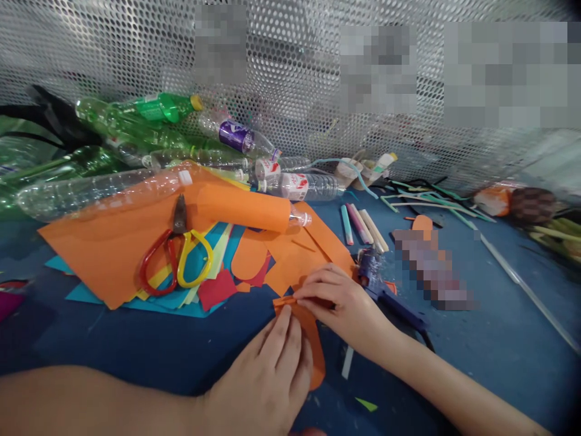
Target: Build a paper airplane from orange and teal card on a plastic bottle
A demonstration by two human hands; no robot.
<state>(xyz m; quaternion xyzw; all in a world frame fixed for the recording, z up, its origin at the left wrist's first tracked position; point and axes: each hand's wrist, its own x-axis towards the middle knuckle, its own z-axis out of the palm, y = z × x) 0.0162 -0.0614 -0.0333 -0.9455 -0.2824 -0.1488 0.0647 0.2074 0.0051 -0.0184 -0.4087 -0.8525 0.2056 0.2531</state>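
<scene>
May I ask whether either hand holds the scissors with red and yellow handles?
No, the scissors lie on the coloured paper pile, while the left hand and right hand touch a rounded orange paper piece.

Craft workspace, workshop-type; can't tell if school, studio or home. Blue bench [113, 339] littered with coloured paper [104, 254], red-and-yellow-handled scissors [178, 225], marker-like sticks [358, 224], a blue tool [394, 306] resembling a glue gun, small offcuts [367, 404], plus a round-ended orange paper piece [318, 363]. Plastic bottles [313, 186] heaped at back, one wrapped in orange paper. Silvery perforated sheet [295, 66] behind; reads makeshift, not office or kitchen.
</scene>
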